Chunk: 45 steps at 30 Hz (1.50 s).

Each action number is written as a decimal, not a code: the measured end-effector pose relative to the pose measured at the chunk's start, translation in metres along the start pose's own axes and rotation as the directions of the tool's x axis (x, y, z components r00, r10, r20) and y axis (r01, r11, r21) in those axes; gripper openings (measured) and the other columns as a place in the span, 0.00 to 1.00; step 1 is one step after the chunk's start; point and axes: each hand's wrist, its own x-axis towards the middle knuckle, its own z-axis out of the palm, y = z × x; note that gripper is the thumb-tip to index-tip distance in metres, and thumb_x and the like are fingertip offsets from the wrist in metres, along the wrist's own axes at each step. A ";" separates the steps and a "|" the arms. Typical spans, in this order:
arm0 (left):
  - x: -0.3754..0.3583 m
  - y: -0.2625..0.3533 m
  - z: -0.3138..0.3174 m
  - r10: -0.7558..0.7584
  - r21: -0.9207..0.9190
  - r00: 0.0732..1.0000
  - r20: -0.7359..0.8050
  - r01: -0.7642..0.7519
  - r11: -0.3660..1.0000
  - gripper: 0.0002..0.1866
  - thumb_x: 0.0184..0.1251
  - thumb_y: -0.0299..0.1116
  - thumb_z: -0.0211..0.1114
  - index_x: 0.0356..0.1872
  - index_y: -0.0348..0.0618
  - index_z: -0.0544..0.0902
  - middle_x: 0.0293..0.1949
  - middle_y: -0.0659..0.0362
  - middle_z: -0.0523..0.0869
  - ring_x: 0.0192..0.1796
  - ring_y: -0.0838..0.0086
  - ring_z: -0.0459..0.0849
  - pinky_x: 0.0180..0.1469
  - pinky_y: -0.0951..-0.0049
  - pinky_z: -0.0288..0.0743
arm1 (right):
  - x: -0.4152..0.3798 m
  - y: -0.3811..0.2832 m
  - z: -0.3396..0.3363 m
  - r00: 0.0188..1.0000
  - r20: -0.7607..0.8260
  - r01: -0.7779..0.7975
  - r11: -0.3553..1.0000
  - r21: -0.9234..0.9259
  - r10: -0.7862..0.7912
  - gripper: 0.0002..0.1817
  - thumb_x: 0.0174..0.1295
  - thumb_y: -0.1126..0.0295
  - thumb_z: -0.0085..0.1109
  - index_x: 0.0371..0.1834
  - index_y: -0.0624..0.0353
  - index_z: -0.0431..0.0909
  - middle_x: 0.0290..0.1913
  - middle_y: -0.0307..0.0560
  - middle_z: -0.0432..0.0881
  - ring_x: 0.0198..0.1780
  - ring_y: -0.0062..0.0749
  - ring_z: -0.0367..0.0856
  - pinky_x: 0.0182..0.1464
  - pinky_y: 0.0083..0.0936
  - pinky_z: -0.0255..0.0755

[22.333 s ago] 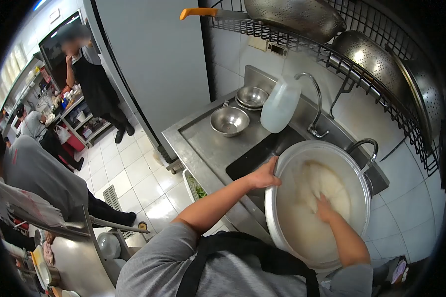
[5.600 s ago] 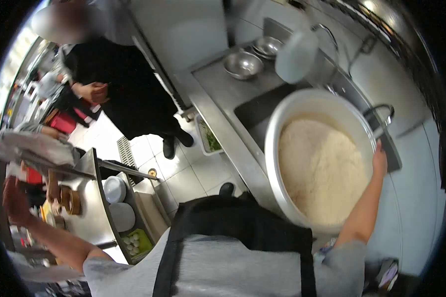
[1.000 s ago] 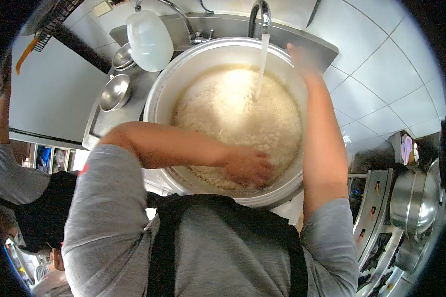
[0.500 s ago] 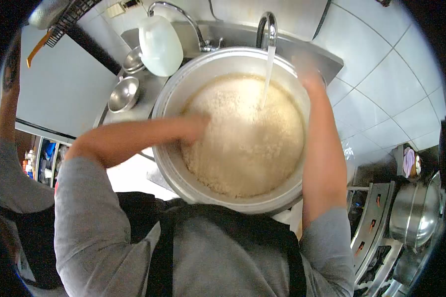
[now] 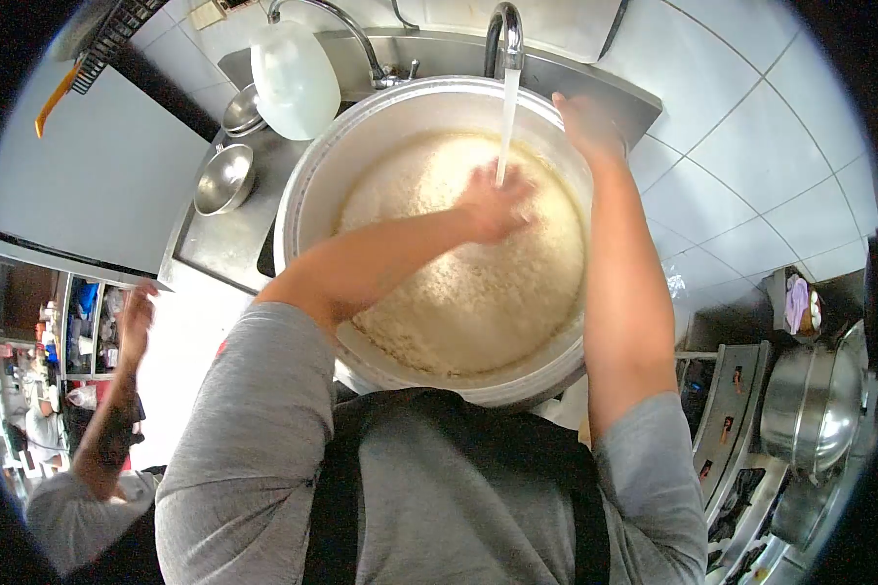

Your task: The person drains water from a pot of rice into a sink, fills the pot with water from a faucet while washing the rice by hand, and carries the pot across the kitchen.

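Observation:
A large round metal pot (image 5: 307, 185) holds pale grains that look like rice (image 5: 468, 312), under cloudy water. My left hand (image 5: 498, 203) reaches into the middle of it, slightly blurred, its fingers spread at the water's surface beside the falling stream. Gripping the pot's far right rim is my right hand (image 5: 591, 129), with the thumb showing and the other fingers blurred or hidden over the edge. Water (image 5: 508, 122) runs from a curved faucet (image 5: 506, 34) into the pot.
To the left stand a translucent jug (image 5: 296, 83) and metal bowls (image 5: 224, 179) on the steel counter (image 5: 229, 244). A second faucet (image 5: 361, 39) arches behind the jug. Another person's arm (image 5: 117, 409) shows at lower left. A steel pot (image 5: 810, 409) sits at right.
My left hand has swept from the pot's left side to its middle, near the water stream. My right hand stays at the rim. The other person's arm is now lower.

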 end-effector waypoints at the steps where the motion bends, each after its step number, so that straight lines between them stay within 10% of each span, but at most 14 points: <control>1: -0.007 0.024 -0.009 0.058 -0.061 0.998 0.026 -0.056 0.997 0.35 0.63 0.61 0.43 0.68 0.54 0.56 0.70 0.49 0.49 0.71 0.49 0.45 0.68 0.47 0.41 | 0.001 -0.001 -0.001 1.000 0.009 -0.010 1.000 -0.010 0.010 0.31 0.57 0.37 0.41 0.50 0.50 0.71 0.51 0.49 0.77 0.55 0.44 0.73 0.55 0.39 0.64; 7: -0.089 0.024 -0.014 0.788 -0.086 0.607 0.101 -0.784 0.615 0.37 0.54 0.53 0.59 0.66 0.62 0.59 0.71 0.56 0.46 0.72 0.53 0.43 0.68 0.46 0.44 | -0.008 -0.008 -0.006 0.999 0.001 -0.047 0.999 -0.011 0.047 0.30 0.57 0.37 0.41 0.51 0.48 0.71 0.52 0.46 0.77 0.55 0.43 0.73 0.55 0.38 0.64; 14: -0.105 -0.087 -0.069 0.774 -0.099 0.447 0.449 -0.836 0.541 0.28 0.53 0.44 0.64 0.59 0.65 0.71 0.68 0.61 0.58 0.67 0.57 0.59 0.65 0.50 0.56 | -0.019 -0.014 -0.013 0.998 0.026 -0.053 0.999 -0.009 0.053 0.30 0.56 0.37 0.43 0.52 0.46 0.70 0.52 0.45 0.77 0.56 0.42 0.73 0.56 0.38 0.64; 18: -0.034 -0.054 -0.086 0.382 -0.175 0.902 0.202 -0.351 0.920 0.08 0.60 0.36 0.58 0.39 0.48 0.80 0.45 0.58 0.80 0.43 0.64 0.80 0.44 0.64 0.73 | -0.019 -0.015 -0.011 0.998 0.011 -0.068 0.998 -0.018 0.068 0.30 0.54 0.38 0.47 0.51 0.46 0.70 0.52 0.44 0.77 0.56 0.42 0.73 0.56 0.37 0.64; 22: 0.061 -0.025 -0.089 0.094 -0.862 0.965 0.245 0.173 0.476 0.13 0.58 0.40 0.61 0.25 0.41 0.74 0.22 0.59 0.76 0.22 0.79 0.73 0.24 0.77 0.67 | -0.015 -0.009 -0.012 0.998 0.031 -0.048 0.998 0.028 0.047 0.30 0.53 0.38 0.49 0.51 0.47 0.70 0.52 0.44 0.77 0.55 0.42 0.74 0.55 0.37 0.64; 26: 0.089 -0.055 -0.069 0.320 -0.327 0.942 0.102 -0.272 0.905 0.12 0.58 0.40 0.60 0.26 0.41 0.75 0.27 0.58 0.79 0.29 0.67 0.76 0.33 0.67 0.71 | -0.016 -0.011 -0.009 0.999 0.021 -0.049 0.999 0.013 0.048 0.29 0.53 0.39 0.50 0.51 0.47 0.70 0.51 0.43 0.78 0.55 0.41 0.74 0.55 0.36 0.64; 29: 0.067 -0.112 -0.024 0.612 0.199 0.733 -0.298 -0.579 0.790 0.08 0.59 0.36 0.57 0.32 0.43 0.78 0.36 0.57 0.81 0.42 0.57 0.77 0.48 0.60 0.71 | 0.000 0.001 0.000 0.999 0.038 -0.033 0.999 0.031 0.032 0.29 0.53 0.39 0.50 0.51 0.46 0.70 0.51 0.43 0.78 0.55 0.40 0.74 0.55 0.36 0.64; 31: 0.037 -0.153 -0.017 0.584 0.377 0.799 -0.146 -0.500 0.779 0.10 0.57 0.32 0.56 0.38 0.42 0.79 0.40 0.55 0.79 0.49 0.57 0.77 0.53 0.60 0.71 | 0.009 0.008 0.007 0.999 0.044 -0.011 1.000 0.020 0.010 0.29 0.53 0.40 0.51 0.51 0.46 0.70 0.51 0.43 0.78 0.55 0.39 0.74 0.55 0.36 0.64; 34: -0.069 -0.118 -0.065 0.000 0.496 0.965 0.263 -0.135 0.858 0.07 0.52 0.30 0.59 0.32 0.42 0.83 0.40 0.53 0.82 0.48 0.61 0.79 0.53 0.63 0.70 | 0.032 0.020 0.022 0.997 0.072 0.007 1.000 0.006 -0.007 0.28 0.53 0.41 0.52 0.51 0.47 0.70 0.51 0.43 0.77 0.55 0.40 0.73 0.55 0.36 0.64; 36: -0.117 -0.102 -0.075 -0.052 0.406 0.755 0.654 -0.292 0.866 0.08 0.52 0.28 0.58 0.32 0.41 0.83 0.40 0.52 0.82 0.45 0.62 0.80 0.49 0.63 0.72 | 0.041 0.024 0.026 0.997 0.077 0.013 1.000 0.002 -0.013 0.28 0.52 0.42 0.53 0.51 0.47 0.70 0.52 0.43 0.77 0.55 0.40 0.73 0.55 0.36 0.64; 37: -0.127 -0.100 -0.076 0.048 0.201 0.443 0.895 -0.498 0.843 0.09 0.52 0.27 0.58 0.33 0.41 0.82 0.39 0.52 0.83 0.43 0.61 0.80 0.47 0.63 0.73 | 0.036 0.023 0.027 0.998 0.068 0.006 1.000 0.008 -0.007 0.28 0.52 0.42 0.53 0.51 0.47 0.69 0.52 0.43 0.77 0.55 0.40 0.73 0.55 0.36 0.64; 39: -0.158 -0.086 -0.090 0.390 -0.459 0.475 0.789 0.034 0.888 0.09 0.53 0.30 0.56 0.34 0.42 0.81 0.33 0.48 0.82 0.38 0.54 0.81 0.41 0.58 0.72 | 0.018 0.014 0.018 0.999 0.043 -0.012 0.999 0.032 0.011 0.28 0.52 0.43 0.54 0.51 0.47 0.69 0.52 0.44 0.77 0.55 0.40 0.73 0.55 0.35 0.64; 42: -0.165 -0.063 -0.095 0.117 -0.075 0.525 0.843 -0.101 0.992 0.09 0.54 0.31 0.57 0.37 0.45 0.79 0.35 0.49 0.82 0.36 0.58 0.80 0.39 0.60 0.71 | 0.006 0.008 0.009 0.999 0.044 -0.001 0.998 0.062 -0.002 0.29 0.52 0.43 0.54 0.53 0.49 0.69 0.51 0.44 0.77 0.55 0.39 0.74 0.55 0.36 0.63; 45: -0.163 -0.025 -0.078 0.389 -0.259 0.385 0.837 -0.348 0.901 0.09 0.55 0.30 0.56 0.38 0.46 0.78 0.33 0.51 0.82 0.35 0.60 0.79 0.39 0.61 0.71 | -0.002 0.000 0.000 0.998 0.055 -0.019 0.999 0.040 0.017 0.31 0.51 0.43 0.55 0.55 0.48 0.68 0.52 0.44 0.77 0.55 0.39 0.73 0.56 0.36 0.63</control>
